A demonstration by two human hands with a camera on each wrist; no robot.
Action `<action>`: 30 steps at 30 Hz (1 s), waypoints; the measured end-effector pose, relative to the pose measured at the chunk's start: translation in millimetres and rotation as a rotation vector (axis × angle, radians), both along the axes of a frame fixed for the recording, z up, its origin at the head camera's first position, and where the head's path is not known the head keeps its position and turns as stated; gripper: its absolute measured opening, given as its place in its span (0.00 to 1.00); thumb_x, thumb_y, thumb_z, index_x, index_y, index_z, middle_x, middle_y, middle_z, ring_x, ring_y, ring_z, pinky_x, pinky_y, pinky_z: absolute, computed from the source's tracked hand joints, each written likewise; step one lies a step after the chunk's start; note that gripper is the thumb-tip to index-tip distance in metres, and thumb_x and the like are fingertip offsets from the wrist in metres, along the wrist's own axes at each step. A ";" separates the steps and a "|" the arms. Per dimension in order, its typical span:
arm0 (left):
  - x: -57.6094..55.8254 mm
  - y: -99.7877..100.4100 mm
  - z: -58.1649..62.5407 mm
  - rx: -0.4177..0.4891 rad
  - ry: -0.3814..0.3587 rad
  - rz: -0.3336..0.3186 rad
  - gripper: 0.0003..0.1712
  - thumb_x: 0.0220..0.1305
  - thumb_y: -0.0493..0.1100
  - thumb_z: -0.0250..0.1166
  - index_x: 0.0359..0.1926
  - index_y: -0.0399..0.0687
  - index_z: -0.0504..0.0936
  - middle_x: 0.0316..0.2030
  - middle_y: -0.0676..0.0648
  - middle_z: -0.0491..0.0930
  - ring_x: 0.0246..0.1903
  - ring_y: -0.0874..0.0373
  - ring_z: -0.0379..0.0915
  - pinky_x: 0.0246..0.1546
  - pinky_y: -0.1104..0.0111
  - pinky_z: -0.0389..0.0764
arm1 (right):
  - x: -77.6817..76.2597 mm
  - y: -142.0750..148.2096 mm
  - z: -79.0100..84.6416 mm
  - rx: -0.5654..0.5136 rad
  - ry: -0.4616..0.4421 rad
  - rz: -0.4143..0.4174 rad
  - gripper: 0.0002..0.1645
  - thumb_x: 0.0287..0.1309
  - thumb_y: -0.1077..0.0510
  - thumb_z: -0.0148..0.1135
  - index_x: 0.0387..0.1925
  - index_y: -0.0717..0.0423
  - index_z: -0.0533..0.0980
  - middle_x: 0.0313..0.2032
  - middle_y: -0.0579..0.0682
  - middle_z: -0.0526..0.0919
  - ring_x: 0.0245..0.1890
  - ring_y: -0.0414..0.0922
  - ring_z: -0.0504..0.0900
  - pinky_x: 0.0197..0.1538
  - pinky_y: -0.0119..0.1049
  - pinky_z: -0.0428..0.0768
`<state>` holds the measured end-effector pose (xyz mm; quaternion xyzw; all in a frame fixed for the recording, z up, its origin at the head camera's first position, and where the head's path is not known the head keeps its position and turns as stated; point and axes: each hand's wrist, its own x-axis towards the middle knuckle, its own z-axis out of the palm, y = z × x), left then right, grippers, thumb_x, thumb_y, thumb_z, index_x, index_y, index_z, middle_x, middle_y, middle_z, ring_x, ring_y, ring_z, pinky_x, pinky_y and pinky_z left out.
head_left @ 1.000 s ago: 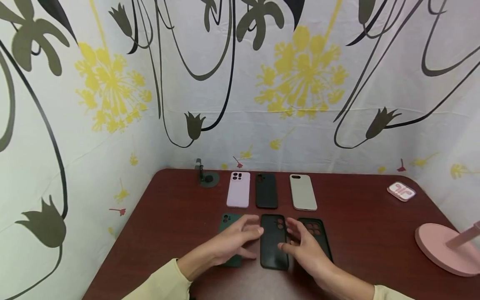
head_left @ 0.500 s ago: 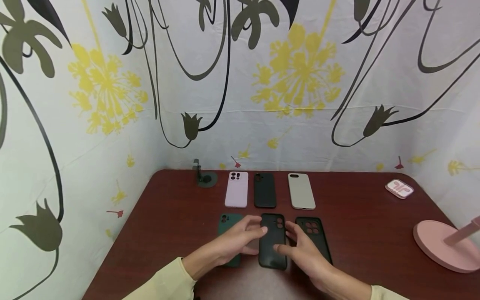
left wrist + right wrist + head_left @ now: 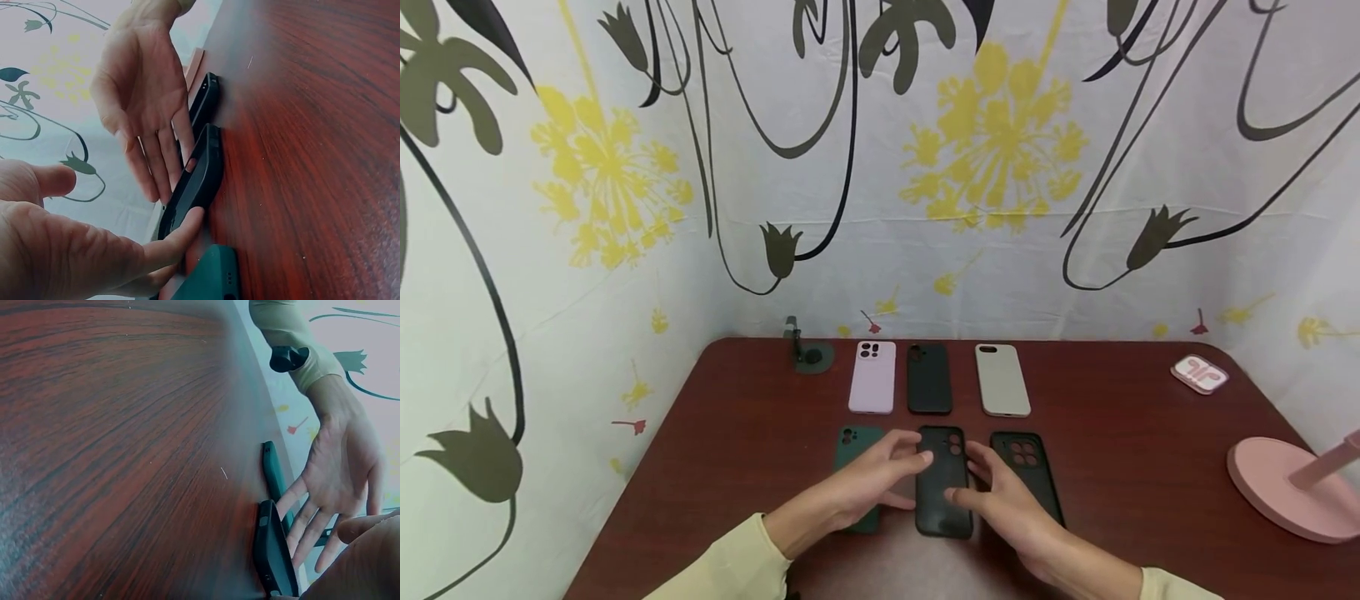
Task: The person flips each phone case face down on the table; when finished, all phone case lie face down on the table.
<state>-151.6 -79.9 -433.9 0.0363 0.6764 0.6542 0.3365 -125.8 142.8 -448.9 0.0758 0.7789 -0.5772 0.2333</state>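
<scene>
A black phone case point(image 3: 938, 479) lies in the middle of the near row on the table, its camera cutouts at the far right corner. My left hand point(image 3: 880, 479) is at its left side. In the left wrist view, left fingertips point(image 3: 192, 219) touch the case's edge while the thumb stays raised. On the opposite side is my right hand point(image 3: 1007, 504), fingers extended along the right edge and thumb over the case. A green phone case point(image 3: 852, 450) is partly hidden beneath my left hand. Beside my right hand lies another black phone case point(image 3: 1036, 475) with a large camera cutout.
Behind, a lavender case point(image 3: 872, 383), a dark case point(image 3: 929, 383) and a pale case point(image 3: 1003, 383) form a far row. A small dark stand point(image 3: 811, 357) is at back left. To the right are a white-and-pink item point(image 3: 1199, 373) and a pink round base point(image 3: 1285, 492).
Both hands have moved slightly inward, closer to the sides of the middle black phone case. The case stays almost in place; the head view has shifted a little.
</scene>
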 end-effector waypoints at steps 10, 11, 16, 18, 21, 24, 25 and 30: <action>2.9 -3.7 4.8 0.025 0.022 0.024 0.44 0.78 0.56 0.62 0.82 0.43 0.52 0.80 0.30 0.53 0.76 0.33 0.62 0.63 0.44 0.84 | 0.9 -7.3 0.1 0.009 0.032 0.008 0.58 0.62 0.53 0.74 0.83 0.58 0.51 0.81 0.71 0.54 0.79 0.72 0.58 0.74 0.67 0.71; 3.2 -4.4 5.5 0.036 0.017 0.033 0.46 0.78 0.56 0.62 0.82 0.43 0.50 0.80 0.30 0.52 0.77 0.32 0.61 0.63 0.44 0.84 | 1.2 -8.0 0.3 0.015 0.046 0.016 0.58 0.62 0.53 0.74 0.83 0.58 0.51 0.80 0.71 0.55 0.78 0.72 0.59 0.73 0.67 0.72; 4.2 -7.7 6.9 0.094 0.002 0.061 0.49 0.78 0.56 0.62 0.83 0.42 0.45 0.81 0.29 0.49 0.78 0.31 0.58 0.63 0.43 0.84 | 2.3 -9.7 -0.7 0.042 0.093 0.033 0.54 0.59 0.55 0.77 0.81 0.55 0.58 0.78 0.67 0.59 0.76 0.69 0.65 0.69 0.64 0.77; 4.3 -8.6 7.2 0.108 0.001 0.065 0.49 0.78 0.56 0.62 0.83 0.42 0.45 0.81 0.29 0.47 0.78 0.30 0.57 0.63 0.43 0.84 | 2.6 -9.7 -1.9 0.046 0.103 0.031 0.52 0.57 0.56 0.78 0.79 0.54 0.62 0.76 0.64 0.61 0.74 0.66 0.68 0.67 0.62 0.78; 4.0 -9.3 7.8 0.114 -0.001 0.067 0.49 0.78 0.57 0.62 0.83 0.43 0.45 0.81 0.29 0.48 0.77 0.31 0.59 0.63 0.43 0.84 | 2.6 -9.5 -3.3 0.043 0.113 0.041 0.49 0.57 0.57 0.78 0.77 0.53 0.66 0.74 0.61 0.66 0.71 0.63 0.72 0.66 0.61 0.79; 3.8 -11.1 7.4 0.121 -0.001 0.056 0.49 0.78 0.57 0.62 0.83 0.44 0.44 0.80 0.30 0.51 0.77 0.32 0.61 0.64 0.42 0.83 | 2.1 -10.7 -3.4 0.050 0.104 0.059 0.48 0.57 0.56 0.79 0.76 0.52 0.66 0.73 0.61 0.70 0.69 0.63 0.75 0.65 0.62 0.79; 3.8 -11.4 7.4 0.124 -0.001 0.053 0.48 0.78 0.57 0.61 0.83 0.44 0.44 0.79 0.30 0.52 0.77 0.32 0.61 0.64 0.42 0.83 | 2.0 -11.2 -3.3 0.053 0.103 0.064 0.48 0.58 0.55 0.78 0.76 0.53 0.66 0.73 0.61 0.71 0.68 0.63 0.75 0.65 0.62 0.79; 5.7 -11.6 9.8 0.153 0.000 0.044 0.47 0.79 0.57 0.61 0.82 0.44 0.45 0.79 0.31 0.54 0.76 0.34 0.62 0.64 0.42 0.83 | 1.1 -14.2 -2.3 0.078 0.090 0.080 0.49 0.58 0.51 0.78 0.77 0.53 0.65 0.74 0.61 0.72 0.68 0.63 0.76 0.65 0.64 0.78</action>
